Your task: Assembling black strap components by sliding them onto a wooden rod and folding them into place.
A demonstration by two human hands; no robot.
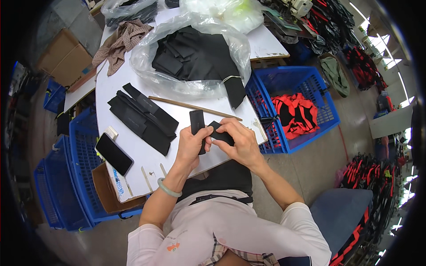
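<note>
My left hand (pixel 191 144) is closed round a narrow black fabric strip (pixel 197 119) that stands up above the fist. Just beside it, my right hand (pixel 241 142) pinches a short folded black fabric piece (pixel 221 134) between thumb and fingers. Whether the two pieces join behind the fingers is hidden. Both hands are over the near edge of the white table (pixel 151 162). To their left lie several flat black fabric strips (pixel 142 117), overlapping. Beyond the hands, a clear plastic bag (pixel 195 91) holds a heap of black fabric pieces (pixel 199 55).
A wooden stick (pixel 195 107) lies across the table. A phone (pixel 114 154) rests at the left edge, near a checked cloth (pixel 120 42) farther back. Blue crates (pixel 296 148) flank the table; the right one holds red and black fabric (pixel 296 114). A cardboard box (pixel 106 190) sits lower left.
</note>
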